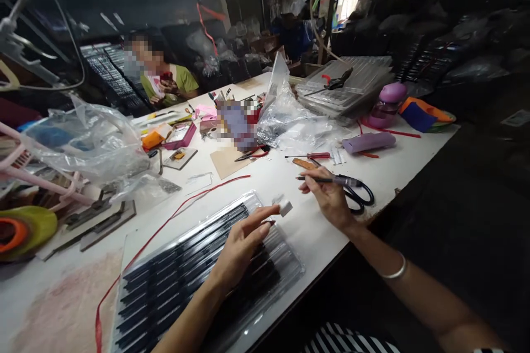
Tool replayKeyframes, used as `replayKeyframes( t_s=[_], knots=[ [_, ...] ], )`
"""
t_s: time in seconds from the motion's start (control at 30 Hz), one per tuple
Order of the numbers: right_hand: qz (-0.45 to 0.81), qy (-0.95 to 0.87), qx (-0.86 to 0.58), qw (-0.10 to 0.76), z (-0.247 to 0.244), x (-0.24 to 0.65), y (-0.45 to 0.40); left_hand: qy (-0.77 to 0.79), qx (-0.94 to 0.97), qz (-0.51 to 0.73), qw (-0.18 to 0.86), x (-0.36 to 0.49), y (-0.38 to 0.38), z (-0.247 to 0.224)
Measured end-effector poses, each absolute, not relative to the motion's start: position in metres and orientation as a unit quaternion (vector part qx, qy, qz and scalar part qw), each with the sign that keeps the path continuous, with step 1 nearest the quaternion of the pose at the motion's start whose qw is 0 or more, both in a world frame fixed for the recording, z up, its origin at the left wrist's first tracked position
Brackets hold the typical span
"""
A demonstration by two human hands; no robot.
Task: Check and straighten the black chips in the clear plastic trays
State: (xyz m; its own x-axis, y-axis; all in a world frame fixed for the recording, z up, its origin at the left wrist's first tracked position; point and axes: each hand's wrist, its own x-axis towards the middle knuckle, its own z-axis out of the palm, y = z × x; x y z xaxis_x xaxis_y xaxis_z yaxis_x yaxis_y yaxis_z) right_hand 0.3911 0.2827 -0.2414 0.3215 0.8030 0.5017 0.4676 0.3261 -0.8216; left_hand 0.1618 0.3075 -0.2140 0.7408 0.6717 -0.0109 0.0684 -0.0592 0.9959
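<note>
My left hand [244, 237] reaches over a clear plastic tray [296, 265] holding rows of black strips [178, 270]. A small white piece [285, 208] is at the tip of its index finger and looks pinched there, though the exact grip is unclear. My right hand [327, 196] is closed around a slim black pen-like tool [317, 179], its pointed end aimed left. Beside that hand lie black-handled scissors [364, 194], their blades partly hidden. A red screwdriver [317, 155] and a brown strip [303, 164] lie just beyond it.
A red ribbon [182, 207] runs along the tray's left side. Pliers [252, 153], plastic bags [293, 121], a purple case [368, 143], a purple bottle [389, 105] and stacked clear trays [343, 85] cover the far table. Another person [171, 80] sits across, holding something dark red.
</note>
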Motion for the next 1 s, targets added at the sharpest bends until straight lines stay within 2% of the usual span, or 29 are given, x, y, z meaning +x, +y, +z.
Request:
replayKeyframes(
  t_s=[0.1, 0.27, 0.43, 0.6, 0.73, 0.83, 0.9, 1.0],
  knots=[
    [0.253, -0.490, -0.546, 0.630, -0.259, 0.375, 0.264, 0.251, 0.579, 0.268, 0.728, 0.159, 0.308, -0.212],
    [0.358, -0.490, -0.483, 0.631, -0.245, 0.362, 0.261, 0.250, 0.575, 0.257, 0.735, 0.159, 0.307, -0.214],
    [0.354, -0.536, -0.490, 0.589, -0.237, 0.360, 0.261, 0.262, 0.609, 0.238, 0.710, 0.158, 0.307, -0.212],
    [0.351, -0.547, -0.468, 0.598, -0.245, 0.358, 0.261, 0.250, 0.682, 0.180, 0.663, 0.155, 0.307, -0.212],
    [0.322, -0.570, -0.476, 0.588, -0.246, 0.357, 0.262, 0.241, 0.714, 0.183, 0.631, 0.155, 0.305, -0.212],
    [0.289, -0.564, -0.490, 0.599, -0.244, 0.358, 0.263, 0.227, 0.794, 0.202, 0.526, 0.157, 0.300, -0.215],
    [0.308, -0.526, -0.492, 0.622, -0.241, 0.360, 0.264, 0.211, 0.877, 0.207, 0.379, 0.159, 0.296, -0.219],
    [0.414, -0.461, -0.461, 0.635, -0.238, 0.363, 0.265, 0.193, 0.950, 0.183, 0.164, 0.162, 0.291, -0.226]
  ],
)
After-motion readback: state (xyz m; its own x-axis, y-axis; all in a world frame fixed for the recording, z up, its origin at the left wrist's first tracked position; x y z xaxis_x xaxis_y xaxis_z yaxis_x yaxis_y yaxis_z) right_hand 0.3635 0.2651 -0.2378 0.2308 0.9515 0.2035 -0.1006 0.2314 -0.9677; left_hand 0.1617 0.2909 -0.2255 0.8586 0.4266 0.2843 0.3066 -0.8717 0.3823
